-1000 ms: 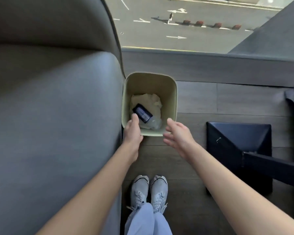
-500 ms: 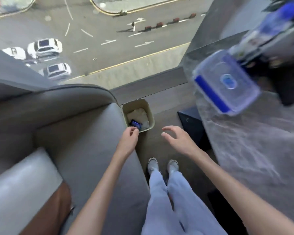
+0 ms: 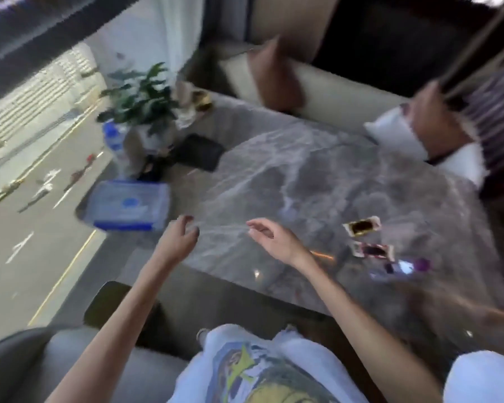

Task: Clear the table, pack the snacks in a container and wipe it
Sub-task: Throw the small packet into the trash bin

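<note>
**While both hands hover empty, the snacks lie at the right of the table**

Although much of the frame is smeared by blur, a grey marbled table (image 3: 303, 175) can be made out across the centre and right. The left hand (image 3: 178, 237) is held above the table's near edge at centre frame, released, its fingers loosely curved and nothing grasped. The right hand (image 3: 271, 238) is raised just to the right of it, likewise released and empty, its fingers slightly spread. Neither is seen touching anything.

A clear container (image 3: 127, 206) with blue trim is set at the table's left corner, left of centre frame, near the left hand but apart from it. Three snack packets are laid on the table at right of centre: a gold-and-dark packet (image 3: 361, 226) uppermost, a red-and-white packet (image 3: 373, 251) just below it, and a purple packet (image 3: 399, 267) lowest and furthest right. Whether they touch one another cannot be told through the blur.

Behind the container, toward the upper left, a potted plant (image 3: 141, 97) and a water bottle (image 3: 114, 141) with a blue label are stood close together, and a flat black tray (image 3: 198, 152) is laid just right of them. A beige sofa (image 3: 332, 88) with a brown cushion (image 3: 277, 80) is placed along the table's far side at the top. A street is seen through the window (image 3: 26, 199) at the left edge.
</note>
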